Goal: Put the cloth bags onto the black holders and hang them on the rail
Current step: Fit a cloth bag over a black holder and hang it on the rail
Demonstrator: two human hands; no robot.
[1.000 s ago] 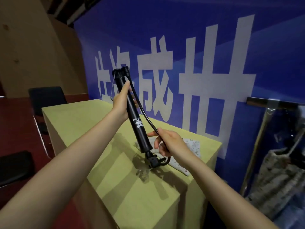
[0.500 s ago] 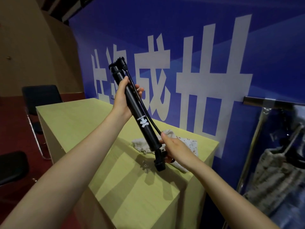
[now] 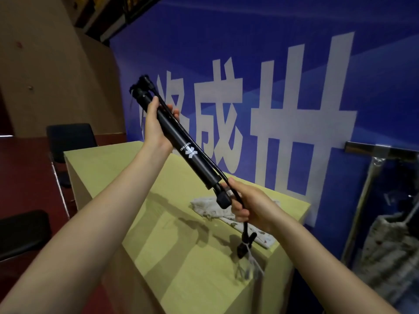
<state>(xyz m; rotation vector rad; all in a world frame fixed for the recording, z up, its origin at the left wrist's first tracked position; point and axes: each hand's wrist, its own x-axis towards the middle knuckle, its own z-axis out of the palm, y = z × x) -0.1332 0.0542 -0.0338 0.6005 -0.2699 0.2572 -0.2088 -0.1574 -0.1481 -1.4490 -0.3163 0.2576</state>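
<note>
At far left two dark chairs [image 3: 70,141] stand on a red floor, the lower one cut off by the frame edge. The left hand [image 3: 156,125] wraps round the upper part of a long black tube-shaped holder [image 3: 188,152] with white lettering; its long axis slants from upper left, near the centre of the frame, down to lower right. The right hand [image 3: 251,205] grips the thin black cord [image 3: 246,225] beside the holder's lower end — a clip and pale tag dangle below, blurred. Under both lies a pale patterned cloth bag [image 3: 217,211], partly hidden, on the yellow-green surface [image 3: 118,168]. Behind hangs a blue banner [image 3: 294,75] with large white characters. At far right a metal rail [image 3: 385,151] carries another cloth bag [image 3: 390,243], cut off and dim.
</note>
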